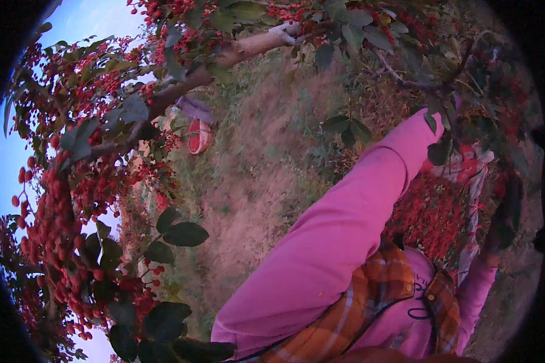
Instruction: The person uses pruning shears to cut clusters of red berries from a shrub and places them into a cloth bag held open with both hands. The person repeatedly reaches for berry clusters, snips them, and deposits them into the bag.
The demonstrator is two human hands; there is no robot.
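Observation:
My left arm, in a pink sleeve (327, 231), stretches up to the right among leaves (438, 152) and thin twigs (411, 84). Foliage covers my left hand beyond the cuff, so its grip is hidden. At the lower right is my other pink sleeve (477, 290); my right hand (492, 259) lies in dark shadow by the rim of the view, its fingers unclear. Between the arms, a heap of red berries (427, 215), apparently Sichuan pepper, fills a container with a pale cloth-like edge (474, 204). An orange plaid apron (377, 277) covers my front.
A thick branch (245, 50) crosses the top left. Dense red berry clusters (59, 218) with dark leaves hang along the left side. On the grassy, bare-patched ground (254, 181) farther off stands a basket (204, 136) with red contents, beside a purplish object (193, 109) I cannot identify.

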